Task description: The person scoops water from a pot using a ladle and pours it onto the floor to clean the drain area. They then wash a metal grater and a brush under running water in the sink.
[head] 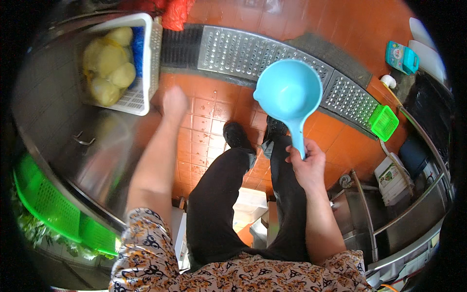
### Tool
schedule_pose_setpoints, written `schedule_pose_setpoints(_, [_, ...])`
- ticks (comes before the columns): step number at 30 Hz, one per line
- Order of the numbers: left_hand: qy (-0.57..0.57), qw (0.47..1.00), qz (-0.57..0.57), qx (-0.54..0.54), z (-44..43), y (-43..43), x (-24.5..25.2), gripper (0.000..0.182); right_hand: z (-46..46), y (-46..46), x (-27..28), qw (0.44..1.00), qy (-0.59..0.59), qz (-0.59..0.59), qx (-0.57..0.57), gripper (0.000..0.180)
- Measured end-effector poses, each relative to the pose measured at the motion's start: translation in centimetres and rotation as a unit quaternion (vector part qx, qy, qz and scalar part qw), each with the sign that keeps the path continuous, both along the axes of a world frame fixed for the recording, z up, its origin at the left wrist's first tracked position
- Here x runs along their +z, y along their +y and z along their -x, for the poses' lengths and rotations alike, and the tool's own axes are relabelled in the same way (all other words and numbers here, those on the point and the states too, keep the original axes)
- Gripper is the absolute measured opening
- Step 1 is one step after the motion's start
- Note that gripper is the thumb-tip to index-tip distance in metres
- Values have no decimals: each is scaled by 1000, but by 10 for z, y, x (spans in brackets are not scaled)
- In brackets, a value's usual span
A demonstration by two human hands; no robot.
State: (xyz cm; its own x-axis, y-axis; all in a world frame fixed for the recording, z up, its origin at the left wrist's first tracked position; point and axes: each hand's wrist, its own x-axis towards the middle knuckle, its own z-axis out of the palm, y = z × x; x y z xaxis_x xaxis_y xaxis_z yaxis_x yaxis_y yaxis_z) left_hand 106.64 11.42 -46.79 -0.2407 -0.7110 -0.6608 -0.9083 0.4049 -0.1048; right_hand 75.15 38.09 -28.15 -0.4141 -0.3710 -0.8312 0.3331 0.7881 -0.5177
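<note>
My right hand (309, 164) grips the handle of a light-blue plastic water dipper (290, 87). The dipper's bowl faces up towards me above the floor, and I see no contents in it. My left hand (175, 104) is blurred and looks curled, with its fingers hidden. It is nearest to a white plastic basket (156, 54) on the left. Inside the basket are several pale yellow, rounded items (109, 65), apparently in a clear bag, beside something blue (138, 51).
Perforated metal drain covers (233, 53) cross the wet, orange-tiled floor (204, 113). A stainless-steel surface (91, 153) and green baskets (54, 200) stand left. Metal pipe rails (412, 219), a small green basket (385, 123) and a teal package (399, 56) are right.
</note>
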Motion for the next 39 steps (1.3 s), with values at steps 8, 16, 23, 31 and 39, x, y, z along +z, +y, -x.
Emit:
schedule_pose_setpoints(8, [69, 973, -2, 221, -55, 160, 243, 13, -31, 51, 52, 988, -71, 16, -138, 10])
schedule_pose_setpoints(16, [113, 940, -101, 305, -127, 186, 372, 13, -8, 143, 246, 989, -4, 8, -148, 16])
schedule_pose_setpoints(23, [147, 972, -58, 177, -82, 113, 480, 17, -1, 259, 435, 948, 132, 78, -278, 20])
schedule_pose_setpoints(31, [237, 961, -127, -63, -40, 96, 482, 30, -23, 374, 603, 807, 384, 101, -437, 19])
schedule_pose_setpoints(39, [102, 924, -269, 253, -20, 120, 499, 19, -102, 589, 659, 577, 561, -16, -593, 23])
